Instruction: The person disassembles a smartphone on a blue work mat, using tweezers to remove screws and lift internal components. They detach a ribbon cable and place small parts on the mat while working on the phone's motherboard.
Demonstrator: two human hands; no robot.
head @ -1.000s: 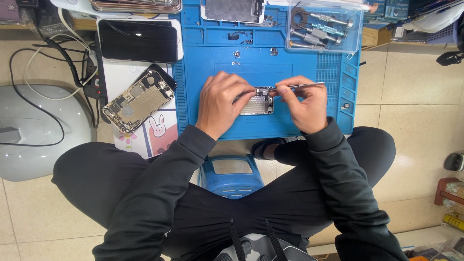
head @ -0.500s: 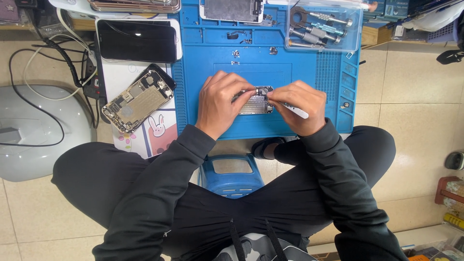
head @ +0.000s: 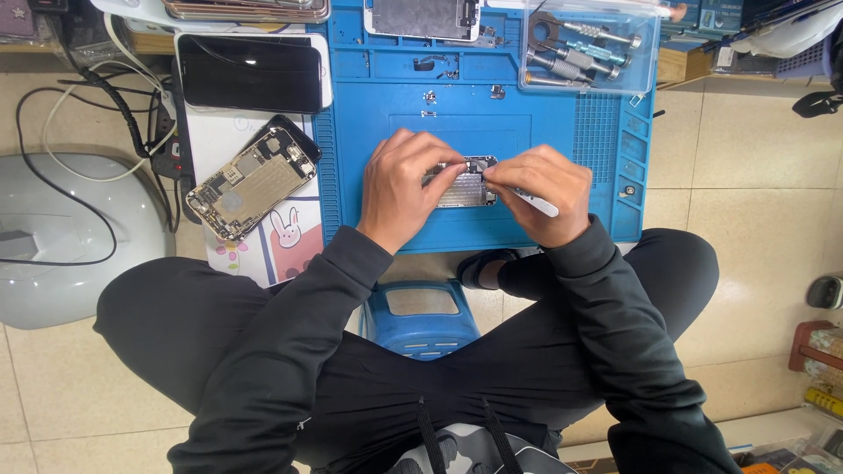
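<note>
A small silver phone part (head: 465, 186) lies on the blue work mat (head: 474, 88), between both hands. My left hand (head: 406, 186) grips its left end with thumb and fingers. My right hand (head: 537, 191) holds a thin silver tool (head: 537, 204) whose tip meets the part's top right corner; the tool's handle sticks out under my fingers to the right. Most of the part is covered by my fingers.
An opened phone body (head: 250, 183) lies tilted left of the mat, with a dark phone screen (head: 250, 72) above it. A clear tray of screwdrivers (head: 588, 46) sits at the mat's top right. Another phone panel (head: 423, 17) lies at the mat's top edge. Cables (head: 79, 132) and a grey device (head: 61, 237) are at the left.
My right hand turned the tool from pointing out to the right to pointing down-right under my fingers, and closed in on the part. My left hand has stayed on the part.
</note>
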